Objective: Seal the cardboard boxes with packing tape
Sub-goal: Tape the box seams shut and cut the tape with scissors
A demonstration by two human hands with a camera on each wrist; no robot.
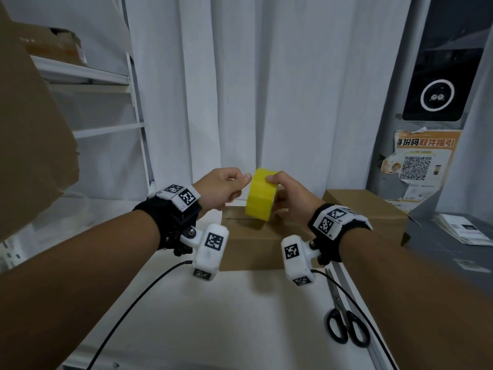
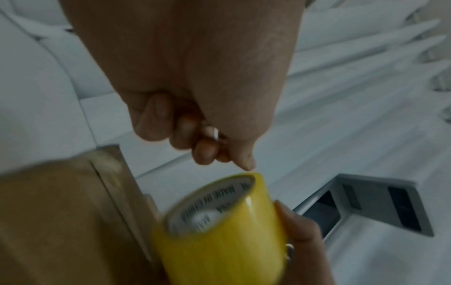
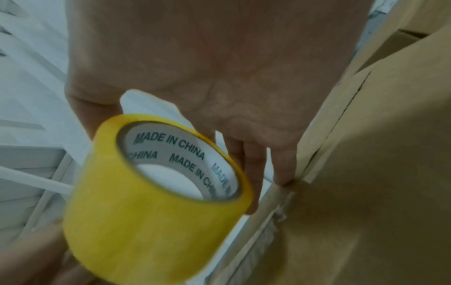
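White table [image 1: 186, 316] w/ 2 cardboard boxes [image 1: 256, 244], black scissors [image 1: 344, 327] at right edge.

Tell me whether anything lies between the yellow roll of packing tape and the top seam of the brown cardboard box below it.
Nothing visible does. The right hand holds the yellow roll of packing tape just above the brown cardboard box, over its bare top seam. The left hand is at the roll's upper edge.
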